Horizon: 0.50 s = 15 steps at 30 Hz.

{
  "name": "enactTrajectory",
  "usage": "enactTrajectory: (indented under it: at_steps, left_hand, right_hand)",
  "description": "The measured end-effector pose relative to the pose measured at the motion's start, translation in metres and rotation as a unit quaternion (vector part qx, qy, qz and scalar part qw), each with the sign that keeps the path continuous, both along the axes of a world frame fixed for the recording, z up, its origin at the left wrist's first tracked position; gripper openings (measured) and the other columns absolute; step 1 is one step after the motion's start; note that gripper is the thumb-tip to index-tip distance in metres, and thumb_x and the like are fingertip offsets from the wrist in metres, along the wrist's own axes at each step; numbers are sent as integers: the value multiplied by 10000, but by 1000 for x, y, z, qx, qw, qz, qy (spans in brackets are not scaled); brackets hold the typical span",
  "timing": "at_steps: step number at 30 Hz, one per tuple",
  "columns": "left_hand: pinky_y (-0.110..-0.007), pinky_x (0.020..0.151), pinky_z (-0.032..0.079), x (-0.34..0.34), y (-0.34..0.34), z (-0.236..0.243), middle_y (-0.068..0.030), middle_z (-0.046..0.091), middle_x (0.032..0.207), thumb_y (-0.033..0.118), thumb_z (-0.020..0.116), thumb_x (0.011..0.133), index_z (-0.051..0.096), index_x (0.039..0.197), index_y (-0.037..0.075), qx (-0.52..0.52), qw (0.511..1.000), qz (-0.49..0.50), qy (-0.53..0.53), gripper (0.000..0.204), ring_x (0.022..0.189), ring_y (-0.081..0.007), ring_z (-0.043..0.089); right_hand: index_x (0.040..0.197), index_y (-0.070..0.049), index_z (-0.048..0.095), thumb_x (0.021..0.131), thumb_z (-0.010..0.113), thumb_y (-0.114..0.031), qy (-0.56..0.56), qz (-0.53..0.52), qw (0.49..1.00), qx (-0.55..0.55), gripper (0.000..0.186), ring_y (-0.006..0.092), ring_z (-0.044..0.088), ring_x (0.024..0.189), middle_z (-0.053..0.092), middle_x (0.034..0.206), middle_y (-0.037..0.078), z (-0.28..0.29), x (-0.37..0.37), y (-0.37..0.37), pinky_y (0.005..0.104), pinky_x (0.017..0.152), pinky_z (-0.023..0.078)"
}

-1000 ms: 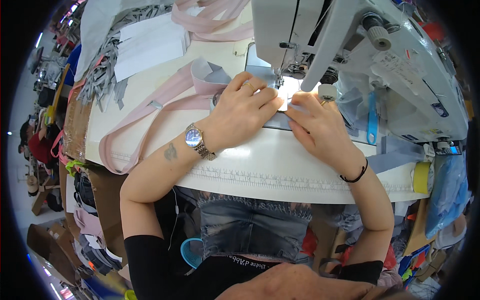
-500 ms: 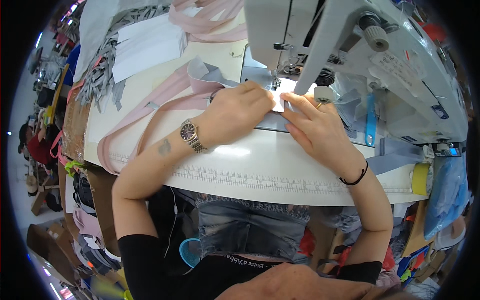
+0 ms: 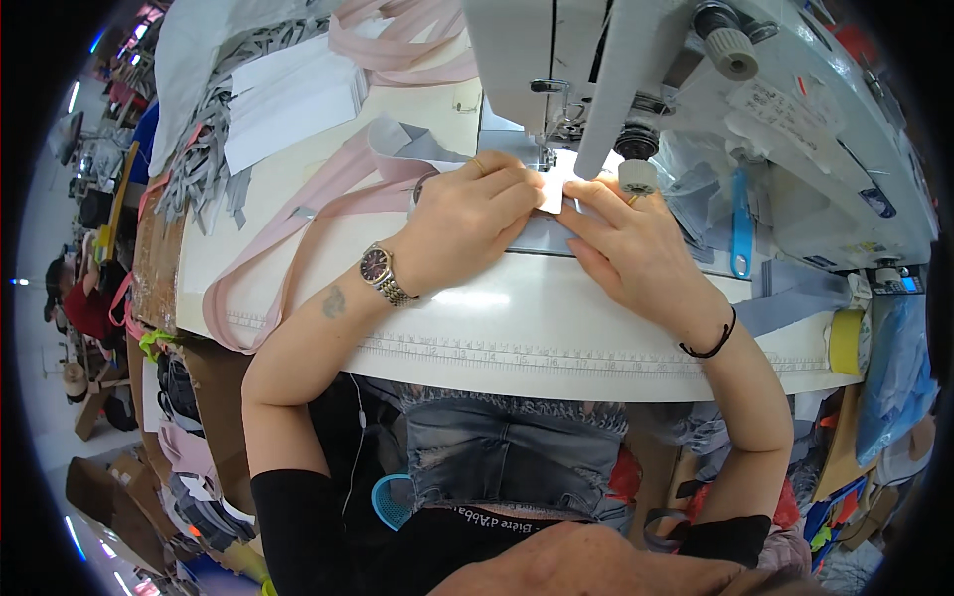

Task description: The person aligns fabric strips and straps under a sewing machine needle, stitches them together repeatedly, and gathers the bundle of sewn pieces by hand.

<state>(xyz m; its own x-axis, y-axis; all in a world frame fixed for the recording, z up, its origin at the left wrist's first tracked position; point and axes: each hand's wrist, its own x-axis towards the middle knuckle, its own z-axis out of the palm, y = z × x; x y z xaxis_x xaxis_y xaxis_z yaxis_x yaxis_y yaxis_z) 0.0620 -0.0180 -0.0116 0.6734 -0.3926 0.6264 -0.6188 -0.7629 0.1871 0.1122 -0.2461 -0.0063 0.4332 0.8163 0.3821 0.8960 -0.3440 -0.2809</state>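
Observation:
A small bright white piece (image 3: 553,196), fabric or card, lies just in front of the needle and presser foot (image 3: 547,159) of a white sewing machine (image 3: 795,119). From its left side my left hand (image 3: 475,214) grips it, fingers curled and pinched together. On its right edge press the thumb and forefinger of my right hand (image 3: 641,243); its other fingers lie close together. Glare hides the piece's details. A long pink and grey fabric strip (image 3: 298,223) loops over the table left of my left hand, and its grey end runs behind that hand.
A stack of white sheets (image 3: 288,104), cut grey strips (image 3: 214,149) and more pink strips (image 3: 402,45) lie at the far left. On the right are a blue-handled tool (image 3: 741,223), grey fabric (image 3: 795,298) and a yellow tape roll (image 3: 847,342). Ruler markings (image 3: 537,358) follow the table's front edge.
Both hands stay at the white piece, with small finger shifts; the left fingers curl slightly more. The whole view has shifted a little.

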Motion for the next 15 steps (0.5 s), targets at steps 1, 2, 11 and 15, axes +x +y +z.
enactTrajectory:
  at_steps: [1,2,11,15]
  left_hand:
    - [-316,712,574,0,1,0,-51,715,1016,10,716,783,679,941,61,11,1000,-7,5,170,911,-236,686]
    - [-314,728,572,0,1,-1,-49,716,1063,-1,729,773,684,967,68,21,1000,-15,10,211,915,-245,690]
    - [-312,700,592,-4,8,2,-57,675,1114,26,649,754,639,1043,37,101,993,-52,25,290,1056,-215,640]
    - [-314,710,594,-5,11,2,-59,678,1123,26,653,750,636,1069,38,103,994,-37,14,319,1059,-226,641]
  right_hand:
    - [1118,-94,694,838,715,-138,-1,2,1000,0,284,284,652,987,638,1191,48,0,1,1,557,1112,350]
    - [1108,-93,694,836,716,-137,-11,2,1000,-1,277,284,656,973,639,1192,46,-1,1,0,555,1108,353]
    - [1147,-124,673,849,730,-189,-45,-3,999,-24,310,289,652,1021,644,1181,40,-4,-2,-3,604,1101,343]
    - [1198,-143,649,854,748,-243,-42,-14,998,-45,372,302,636,1087,651,1165,56,3,-2,-3,640,1104,318]
